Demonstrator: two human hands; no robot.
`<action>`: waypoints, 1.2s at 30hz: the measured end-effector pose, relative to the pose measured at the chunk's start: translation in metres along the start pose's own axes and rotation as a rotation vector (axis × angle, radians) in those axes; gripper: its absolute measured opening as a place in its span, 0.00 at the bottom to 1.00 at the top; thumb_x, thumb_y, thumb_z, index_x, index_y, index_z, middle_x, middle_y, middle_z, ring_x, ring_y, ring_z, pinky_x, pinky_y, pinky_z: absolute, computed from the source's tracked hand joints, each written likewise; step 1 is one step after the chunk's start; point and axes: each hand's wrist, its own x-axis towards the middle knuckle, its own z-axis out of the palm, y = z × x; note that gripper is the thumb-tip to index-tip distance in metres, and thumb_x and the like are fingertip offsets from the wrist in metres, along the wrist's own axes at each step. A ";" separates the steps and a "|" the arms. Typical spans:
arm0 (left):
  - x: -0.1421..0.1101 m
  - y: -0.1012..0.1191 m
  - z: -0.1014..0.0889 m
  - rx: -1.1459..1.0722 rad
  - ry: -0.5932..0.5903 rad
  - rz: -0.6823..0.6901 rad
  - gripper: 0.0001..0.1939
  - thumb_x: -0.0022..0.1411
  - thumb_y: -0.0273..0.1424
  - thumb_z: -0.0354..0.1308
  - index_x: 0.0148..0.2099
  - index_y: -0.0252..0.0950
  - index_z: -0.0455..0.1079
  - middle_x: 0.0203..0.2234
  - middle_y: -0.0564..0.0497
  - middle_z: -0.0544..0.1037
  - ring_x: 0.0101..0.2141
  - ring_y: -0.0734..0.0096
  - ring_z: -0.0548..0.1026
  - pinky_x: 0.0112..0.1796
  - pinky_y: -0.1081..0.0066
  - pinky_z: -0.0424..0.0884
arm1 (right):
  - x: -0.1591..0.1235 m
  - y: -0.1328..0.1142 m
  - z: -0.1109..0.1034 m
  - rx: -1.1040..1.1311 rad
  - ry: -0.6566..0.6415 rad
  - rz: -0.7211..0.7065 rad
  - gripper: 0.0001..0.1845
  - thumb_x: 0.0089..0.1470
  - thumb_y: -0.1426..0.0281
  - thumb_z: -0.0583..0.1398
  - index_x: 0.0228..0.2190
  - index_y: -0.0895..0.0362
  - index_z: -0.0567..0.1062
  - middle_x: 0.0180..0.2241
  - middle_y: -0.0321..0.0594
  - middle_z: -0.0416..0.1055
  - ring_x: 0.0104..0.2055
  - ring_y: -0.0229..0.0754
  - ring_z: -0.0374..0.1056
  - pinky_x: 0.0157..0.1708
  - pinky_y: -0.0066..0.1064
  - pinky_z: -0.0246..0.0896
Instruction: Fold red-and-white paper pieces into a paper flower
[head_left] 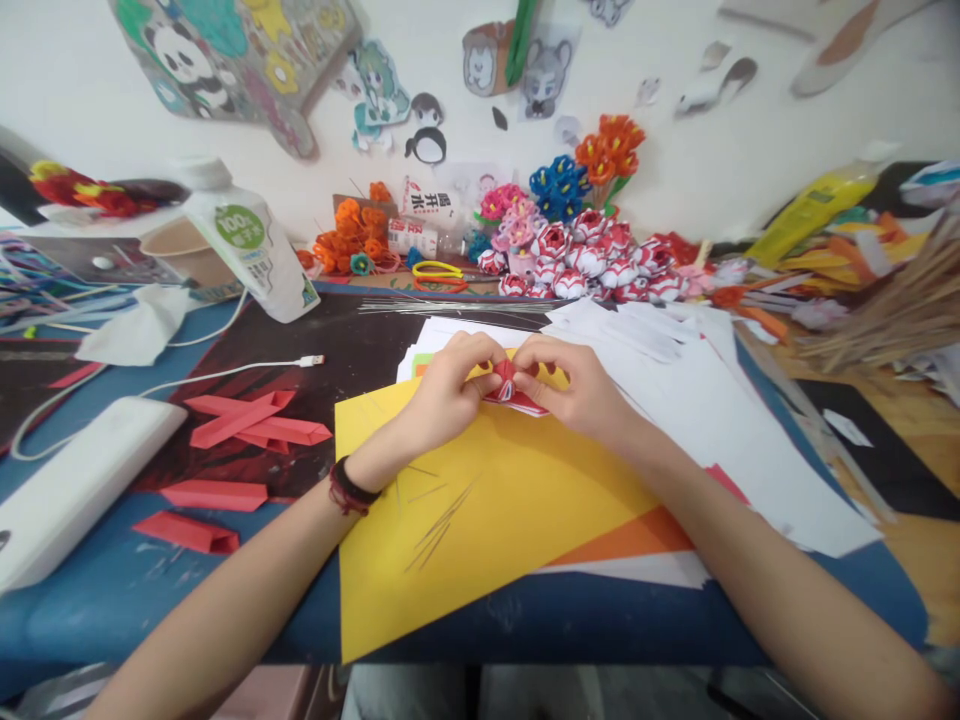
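Pinching above the yellow sheet (525,490), left hand (456,388) and right hand (577,388) clamp the red-and-white folded paper (505,379) at the frame's centre. Even fingertip pressure should keep its folds aligned without crushing them.

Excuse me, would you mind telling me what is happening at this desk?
A person is pinching a small folded red-and-white paper piece between the left hand and the right hand, over the far part of a yellow sheet. Thin wires lie on that sheet. Folded red paper pieces lie to its left, and red-and-white craft flowers are heaped at the back.
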 end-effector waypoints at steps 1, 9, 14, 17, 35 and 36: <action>0.000 -0.002 0.001 -0.039 -0.019 -0.031 0.07 0.61 0.22 0.50 0.34 0.37 0.66 0.29 0.52 0.73 0.35 0.69 0.69 0.38 0.67 0.67 | 0.000 0.001 0.000 -0.001 0.011 0.003 0.09 0.58 0.68 0.60 0.27 0.56 0.73 0.28 0.36 0.70 0.31 0.38 0.63 0.33 0.32 0.55; 0.002 0.001 -0.014 0.325 0.244 0.017 0.11 0.67 0.39 0.56 0.37 0.37 0.68 0.33 0.51 0.76 0.37 0.68 0.69 0.39 0.66 0.63 | 0.000 -0.001 0.001 -0.137 0.262 0.014 0.05 0.57 0.71 0.60 0.29 0.56 0.75 0.27 0.37 0.70 0.30 0.38 0.63 0.32 0.32 0.58; -0.001 0.010 -0.014 0.670 0.114 0.186 0.14 0.69 0.40 0.53 0.34 0.36 0.68 0.25 0.53 0.74 0.28 0.71 0.69 0.34 0.68 0.59 | -0.001 -0.004 0.005 -0.150 0.233 -0.020 0.04 0.58 0.72 0.59 0.31 0.55 0.74 0.27 0.35 0.69 0.29 0.37 0.62 0.31 0.31 0.57; -0.005 0.009 -0.002 0.753 0.132 0.207 0.12 0.69 0.32 0.48 0.34 0.35 0.67 0.23 0.53 0.74 0.23 0.74 0.67 0.26 0.71 0.54 | -0.001 -0.003 0.007 -0.132 0.182 -0.022 0.05 0.58 0.72 0.59 0.31 0.55 0.74 0.28 0.35 0.69 0.30 0.36 0.63 0.31 0.31 0.57; -0.011 -0.003 0.007 0.695 0.124 0.152 0.11 0.72 0.33 0.45 0.43 0.36 0.66 0.22 0.55 0.73 0.20 0.78 0.67 0.23 0.77 0.54 | 0.003 0.011 0.002 0.343 0.126 0.232 0.09 0.58 0.61 0.61 0.32 0.54 0.74 0.37 0.37 0.73 0.28 0.35 0.67 0.29 0.31 0.65; -0.011 -0.002 0.007 0.679 0.119 0.147 0.11 0.73 0.33 0.45 0.44 0.36 0.66 0.22 0.54 0.74 0.21 0.78 0.68 0.23 0.78 0.55 | 0.003 0.011 0.002 0.364 0.143 0.237 0.10 0.57 0.61 0.62 0.31 0.54 0.74 0.38 0.38 0.73 0.29 0.35 0.68 0.28 0.30 0.64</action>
